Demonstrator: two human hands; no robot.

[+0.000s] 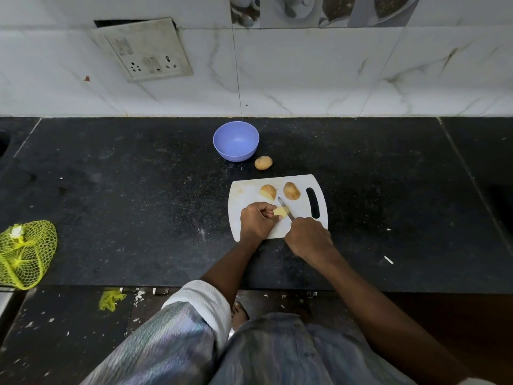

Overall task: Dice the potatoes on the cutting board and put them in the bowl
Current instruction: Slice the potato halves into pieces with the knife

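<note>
On the white cutting board (247, 190), left hand (256, 219) pinches a potato piece (281, 212); right hand (308, 238) grips the knife (286, 208). Two potato halves (268, 192) lie farther back; lavender bowl (236, 140) stands beyond the board.

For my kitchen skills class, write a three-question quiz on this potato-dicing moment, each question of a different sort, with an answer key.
1. True or false: the purple bowl already holds diced potato.
2. Multiple choice: the whole potato off the cutting board lies A) inside the bowl, B) on the counter beside the bowl, C) in the yellow net bag.
3. Fill the gap: the right hand grips the ____ while the left hand holds the potato piece.

Key
1. False; it looks empty.
2. B
3. knife
</note>
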